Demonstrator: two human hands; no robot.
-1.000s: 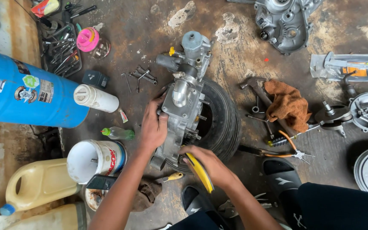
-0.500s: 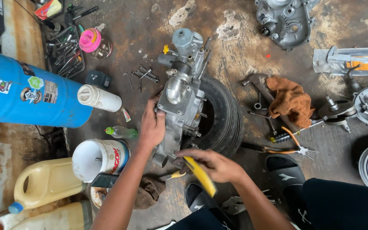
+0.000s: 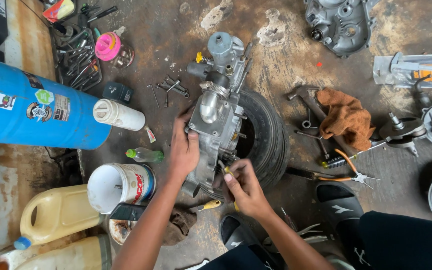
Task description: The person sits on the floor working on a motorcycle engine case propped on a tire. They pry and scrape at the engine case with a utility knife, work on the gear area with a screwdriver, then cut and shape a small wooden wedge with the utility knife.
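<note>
On the stained workshop floor [image 3: 186,55], the biggest thing is the blue drum [image 3: 31,107] lying on its side at the left, with yellow jugs [image 3: 58,212] below it and a white paint can [image 3: 118,186] beside them. Near the centre a small black tyre [image 3: 268,142] lies flat and serves as a stand; the grey engine block [image 3: 215,132] rests across it, carburettor end pointing up the frame. A separate engine cover [image 3: 338,22] sits well apart at the top right, so the casing looks partly stripped, while the main block appears to be in one piece.

An orange rag [image 3: 346,120] lies to the right of the tyre, orange-handled pliers [image 3: 348,172] below it, and loose spanners [image 3: 168,90] to the upper left of the engine.

The left hand [image 3: 183,150] presses against the engine's left flank, fingers curled around its edge and thumb on the casing, steadying it. The right hand [image 3: 243,187] sits at the engine's lower right corner, fingers pinched narrow around a yellow-handled tool [image 3: 228,172] whose tip meets the block; what the tip engages is hidden by the fingers. A second, smaller yellow-handled screwdriver [image 3: 207,205] lies on the floor just below the engine.

Judging by the scattered parts, the work is midway: some covers are off, and fasteners on the lower end are being dealt with.
</note>
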